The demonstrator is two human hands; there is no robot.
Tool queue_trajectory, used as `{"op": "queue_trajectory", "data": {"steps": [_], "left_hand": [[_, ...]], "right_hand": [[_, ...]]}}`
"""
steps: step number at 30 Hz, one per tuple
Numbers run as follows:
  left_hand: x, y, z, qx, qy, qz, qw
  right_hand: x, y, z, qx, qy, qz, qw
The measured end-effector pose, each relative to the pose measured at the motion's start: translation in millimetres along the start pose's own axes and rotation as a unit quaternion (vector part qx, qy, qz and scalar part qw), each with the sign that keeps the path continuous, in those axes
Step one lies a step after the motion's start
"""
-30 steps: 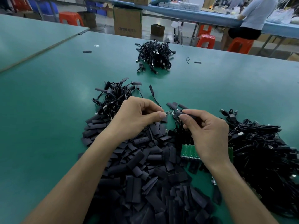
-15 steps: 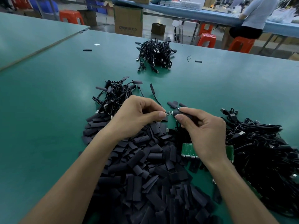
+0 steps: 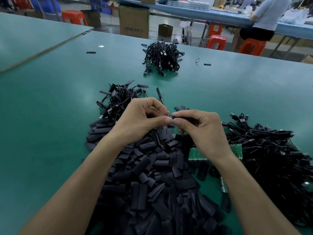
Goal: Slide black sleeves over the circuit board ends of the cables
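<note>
Landmark: big sleeve heap (image 3: 152, 175), many loose black pieces lying on the green table (image 3: 50, 124) under both forearms.
Left hand (image 3: 140, 119): above the far edge of the sleeve heap. Thumb and forefinger are closed in a narrow pinch at the left mouth of one black sleeve (image 3: 182, 118), and the other fingers are curled.
Right hand (image 3: 201, 131): above the far right corner of the sleeve heap, meeting the left hand at the fingertips. Its fingers are curled around the same black sleeve and hold it about level.
Circuit board end: I cannot see it, because the fingertips and the black sleeve cover that place.
Green board strip (image 3: 194, 154): just beside the sleeve heap on its right, partly covered by the right wrist.
Large cable pile (image 3: 271, 158): to the right of the sleeve heap, past the green board strip.
Small cable bundle (image 3: 122, 97): at the far left edge of the sleeve heap, behind the left hand.
Far cable bundle (image 3: 162, 56): well beyond the sleeve heap, apart from it.
Stray sleeve (image 3: 91, 52): alone, far beyond the sleeve heap to the left.
Background: cardboard box (image 3: 133, 21) and a seated person (image 3: 267, 16), both beyond the far table edge.
</note>
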State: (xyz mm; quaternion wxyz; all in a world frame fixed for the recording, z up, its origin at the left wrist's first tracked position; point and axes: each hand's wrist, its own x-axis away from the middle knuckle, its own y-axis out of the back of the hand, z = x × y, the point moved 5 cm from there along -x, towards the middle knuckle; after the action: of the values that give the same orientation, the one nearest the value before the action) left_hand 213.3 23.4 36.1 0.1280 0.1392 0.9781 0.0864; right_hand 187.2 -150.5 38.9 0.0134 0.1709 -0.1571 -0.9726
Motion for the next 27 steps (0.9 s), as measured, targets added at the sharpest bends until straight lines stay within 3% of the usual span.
{"op": "queue_trajectory", "data": {"steps": [14,27], "left_hand": [[0,13,-7,-0.091,-0.071,-0.059,0.992],[-2,6,1,-0.126,-0.031,-0.024,0.991]], "right_hand": [[0,0,0,-0.067,-0.025,-0.086,0.994],[5,0,-3,-0.056,-0.011,-0.067,0.996]]}}
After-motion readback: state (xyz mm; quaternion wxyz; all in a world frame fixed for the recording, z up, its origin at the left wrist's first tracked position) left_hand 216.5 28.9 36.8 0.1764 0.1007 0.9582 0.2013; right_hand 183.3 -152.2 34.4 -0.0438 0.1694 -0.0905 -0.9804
